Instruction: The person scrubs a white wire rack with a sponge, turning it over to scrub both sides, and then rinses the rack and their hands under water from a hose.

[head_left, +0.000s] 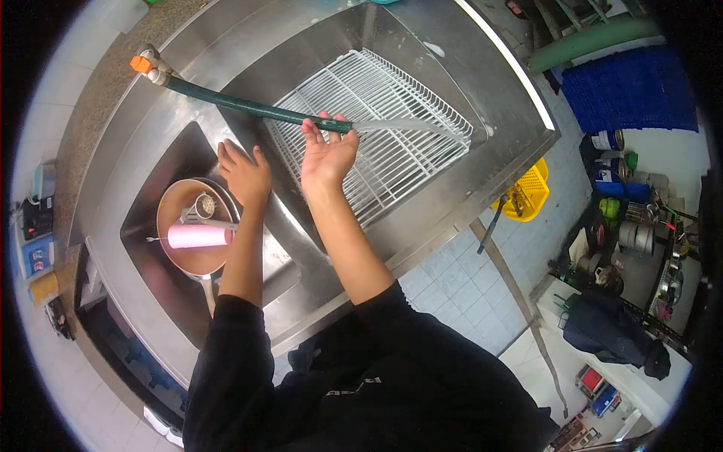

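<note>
Palm up, my right hand (329,154) holds the outlet end of a green hose (248,108), its fingers curled around it. Water (403,125) streams from the hose over a white wire rack (369,113), which lies in the large basin of the steel sink (301,56). My left hand (247,173) is empty, fingers apart, over the divider between the two basins. Just left of it, the smaller basin holds a pan (172,200) with a pink cup (197,236) lying in it. The hose's other end joins a tap with an orange handle (141,64).
On the tiled floor to the right sits a yellow basket (532,192) with tools in it. A long strap-like strip (520,305) runs across the floor. Blue crates (629,90) and shelves of pots (640,237) line the right side. The sink's steel rim (512,169) runs in front of me.
</note>
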Tool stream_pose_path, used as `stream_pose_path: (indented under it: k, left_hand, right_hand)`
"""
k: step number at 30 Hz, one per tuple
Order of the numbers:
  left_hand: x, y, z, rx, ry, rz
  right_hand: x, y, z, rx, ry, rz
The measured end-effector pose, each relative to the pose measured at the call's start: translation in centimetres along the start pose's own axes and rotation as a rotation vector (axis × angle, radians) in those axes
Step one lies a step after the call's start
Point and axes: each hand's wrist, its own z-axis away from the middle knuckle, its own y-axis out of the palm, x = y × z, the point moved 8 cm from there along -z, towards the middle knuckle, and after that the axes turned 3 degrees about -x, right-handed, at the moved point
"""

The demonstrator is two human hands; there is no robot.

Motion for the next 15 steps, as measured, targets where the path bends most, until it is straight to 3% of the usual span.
stream_pose_path:
  k: [15]
  left_hand:
    - [0.1, 0.4, 0.0, 0.006, 0.005, 0.000]
  right_hand:
    - [-1.7, -3.2, 4.4, -0.086, -0.001, -0.011]
